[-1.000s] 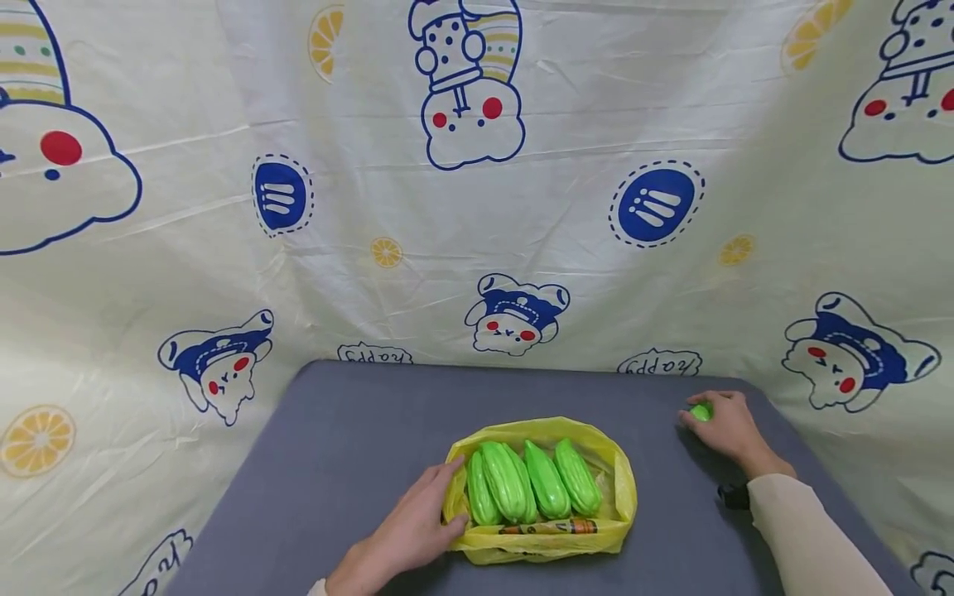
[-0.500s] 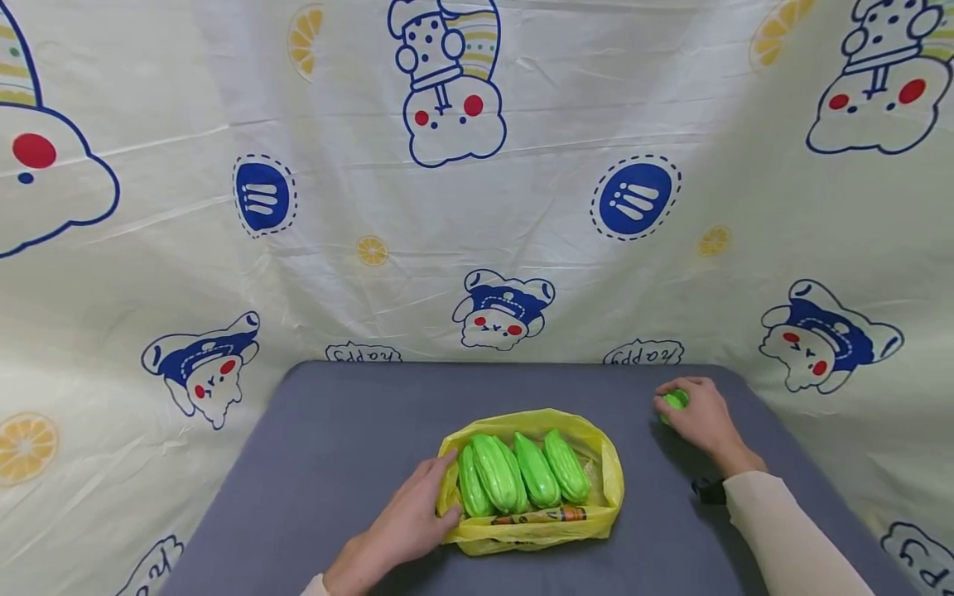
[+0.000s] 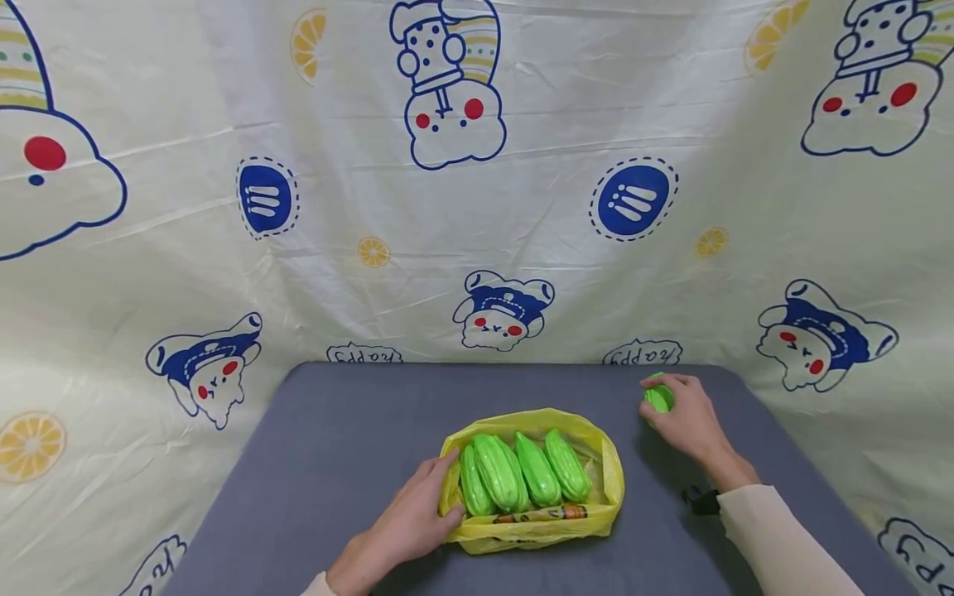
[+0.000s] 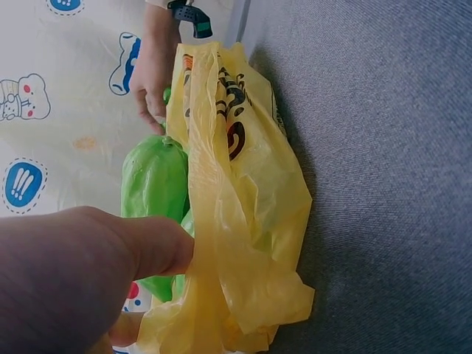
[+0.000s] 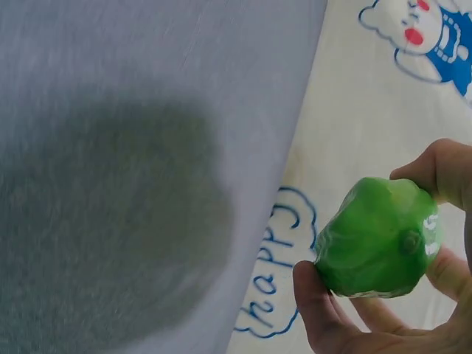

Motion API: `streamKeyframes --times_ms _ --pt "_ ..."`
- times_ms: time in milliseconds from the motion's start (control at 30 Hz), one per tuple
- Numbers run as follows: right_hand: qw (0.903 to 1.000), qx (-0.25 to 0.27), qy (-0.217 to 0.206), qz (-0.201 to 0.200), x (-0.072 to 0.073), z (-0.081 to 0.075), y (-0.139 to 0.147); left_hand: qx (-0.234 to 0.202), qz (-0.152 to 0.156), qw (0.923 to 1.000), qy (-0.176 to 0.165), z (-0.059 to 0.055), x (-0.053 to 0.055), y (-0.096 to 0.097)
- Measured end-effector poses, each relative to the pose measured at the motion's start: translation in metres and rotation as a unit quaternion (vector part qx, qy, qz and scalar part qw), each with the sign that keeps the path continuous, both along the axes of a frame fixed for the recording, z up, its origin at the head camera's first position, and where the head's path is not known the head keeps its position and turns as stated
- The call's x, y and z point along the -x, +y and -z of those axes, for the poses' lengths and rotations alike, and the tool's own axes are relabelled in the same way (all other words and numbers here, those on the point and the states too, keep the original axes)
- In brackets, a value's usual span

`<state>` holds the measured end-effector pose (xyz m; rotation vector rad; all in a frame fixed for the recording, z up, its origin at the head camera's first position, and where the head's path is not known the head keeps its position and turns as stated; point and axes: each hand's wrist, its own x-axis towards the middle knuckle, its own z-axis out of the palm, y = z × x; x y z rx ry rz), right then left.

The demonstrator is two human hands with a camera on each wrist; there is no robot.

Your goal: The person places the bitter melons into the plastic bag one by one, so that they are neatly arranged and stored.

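Observation:
An open yellow plastic bag (image 3: 551,542) stands on the table with several glossy green ridged gourds (image 3: 538,472) side by side in it. My left hand (image 3: 417,513) holds the bag's left end, its thumb at the front rim and fingers at the side. In the left wrist view the thumb (image 4: 158,247) lies against the bag's rim, close to one gourd (image 4: 155,177). To the right of the bag, my right hand (image 3: 686,418) grips another green gourd (image 3: 659,397) above the table. The right wrist view shows this gourd (image 5: 380,240) end-on between thumb and fingers.
The grey table (image 3: 358,422) ends at a pale cloth (image 3: 328,306) printed with cartoon figures, which hangs behind it. A black band (image 3: 701,499) sits at the right wrist. Below the right hand a broad shadow (image 5: 147,221) falls on the table.
My right hand has moved left toward the bag with the gourd in its grip, rising slightly. My left hand stays on the bag. The head view has shifted a little.

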<state>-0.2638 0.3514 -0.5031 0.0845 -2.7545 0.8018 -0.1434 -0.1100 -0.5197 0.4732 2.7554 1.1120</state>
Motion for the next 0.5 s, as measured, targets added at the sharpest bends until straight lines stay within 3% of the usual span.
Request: streamKeyframes --times_ms 300,500 --pt "0.9998 -0.005 0.014 -0.011 -0.013 -0.011 -0.016 -0.005 0.004 0.9996 0.026 -0.001 -0.002 0.001" --pt "0.9996 -0.012 0.014 -0.020 -0.024 -0.016 -0.022 -0.009 0.005 0.9999 0.012 -0.001 -0.002 0.002"
